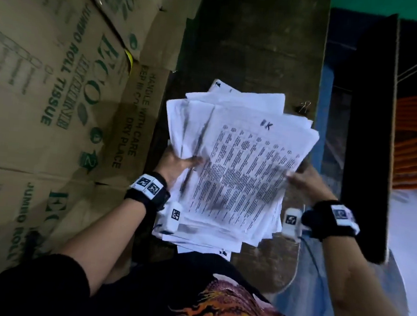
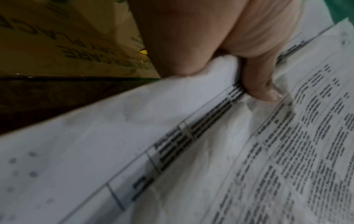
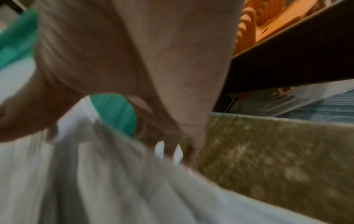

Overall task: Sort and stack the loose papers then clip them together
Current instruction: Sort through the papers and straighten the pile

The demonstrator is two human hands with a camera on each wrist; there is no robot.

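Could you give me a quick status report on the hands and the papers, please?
Left hand and right hand grip opposite edges of the papers. Sheets fanned, not squared. Binder clip unused on the table. Nothing in the way.

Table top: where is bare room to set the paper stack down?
Bare wood lies beyond the papers, between the cardboard boxes and the table's right edge. The binder clip crowds the right edge; both hands hold the stack nearer.
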